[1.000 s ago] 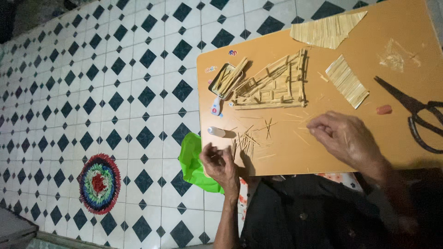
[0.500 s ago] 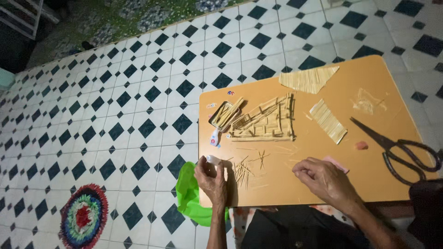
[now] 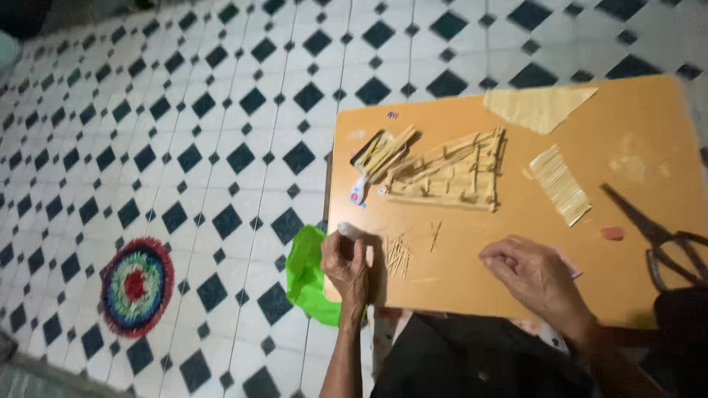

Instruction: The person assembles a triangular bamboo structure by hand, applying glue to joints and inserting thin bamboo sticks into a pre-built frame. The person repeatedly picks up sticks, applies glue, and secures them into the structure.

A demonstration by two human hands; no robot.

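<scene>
- A board (image 3: 516,243) lies on the tiled floor (image 3: 184,147), over the person's lap.
- The left hand (image 3: 345,267) rests on the board's left edge, touching a small tube (image 3: 349,231).
- Loose sticks (image 3: 399,256) lie just right of that hand.
- The right hand (image 3: 532,274) sits near the board's near edge, right of the sticks.
- A stick frame (image 3: 453,173) lies behind both hands, with a box of sticks (image 3: 380,152) at its left.
- Scissors (image 3: 660,236) lie at the right edge.
- A plastic bag (image 3: 310,276) lies left of the board; a round mat (image 3: 136,286) lies farther left.
</scene>
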